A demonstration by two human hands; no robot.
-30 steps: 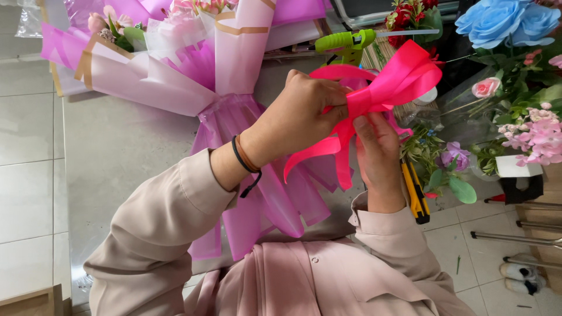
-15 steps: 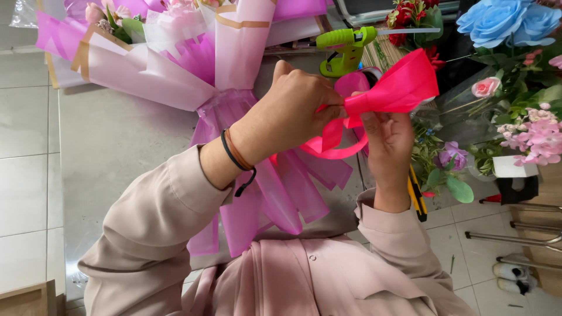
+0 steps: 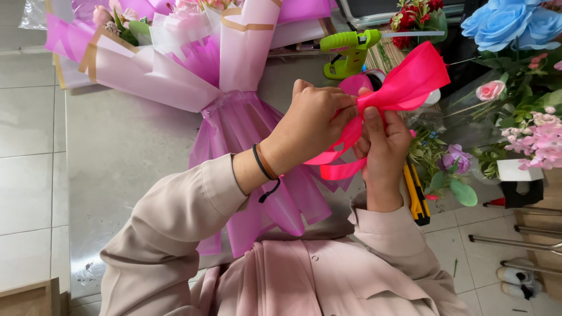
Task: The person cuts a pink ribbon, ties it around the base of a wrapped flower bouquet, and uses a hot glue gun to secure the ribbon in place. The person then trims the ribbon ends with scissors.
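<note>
- Centrally, the left hand (image 3: 313, 120) is pinching the pink ribbon (image 3: 398, 88) at its gathered middle, fingers curled tight over the fold.
- The right hand (image 3: 383, 143) is gripping the same ribbon from below, thumb pressing up against the pinch point, so both hands are meeting there and touching.
- One wide loop of the ribbon is fanning up and to the right, while its loose tails are curling down between the two hands.
- The ribbon is being held above the grey table (image 3: 123, 158), just beside the stem end of the pink wrapped bouquet (image 3: 234, 111), which is lying across the tabletop with its head toward the far edge.
- A green glue gun (image 3: 351, 50) is sitting just beyond the hands, close to the ribbon loop.
- A yellow-handled cutter (image 3: 417, 196) is lying at the table's right edge, near the right wrist.
- Potted and cut flowers, among them blue roses (image 3: 503, 23), are crowding the right side, leaving little room there.
- The left part of the table is lying bare, giving open space up to its edge by the tiled floor (image 3: 26, 146).
</note>
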